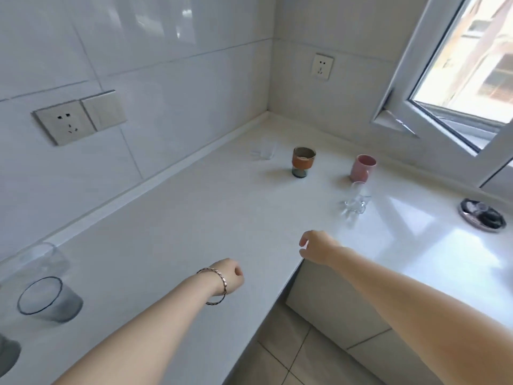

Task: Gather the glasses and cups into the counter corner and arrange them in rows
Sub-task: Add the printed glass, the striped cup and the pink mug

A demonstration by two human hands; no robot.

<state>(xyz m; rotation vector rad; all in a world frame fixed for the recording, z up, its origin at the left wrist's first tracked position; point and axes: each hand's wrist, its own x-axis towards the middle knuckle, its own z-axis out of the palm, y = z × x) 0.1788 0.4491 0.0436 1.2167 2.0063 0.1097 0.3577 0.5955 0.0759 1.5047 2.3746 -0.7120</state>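
Both forearms bare, no sleeves in view. Left wrist: thin twisted metal bangle [215, 284], silver-toned, hanging loose. Right wrist: nothing worn.

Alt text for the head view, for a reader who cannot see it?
Both hands, left hand and right hand, hover empty over a white L-shaped counter. A brown-banded cup, pink mug and clear glasses stand scattered near the corner; two grey-tinted glasses sit far left.

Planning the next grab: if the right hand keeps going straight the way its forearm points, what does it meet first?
Probably nothing soon. The right hand points up-left over bare counter; the clear stemmed glass sits off to its right. Farther along lie the brown-banded cup and the back wall, though depth is unclear.
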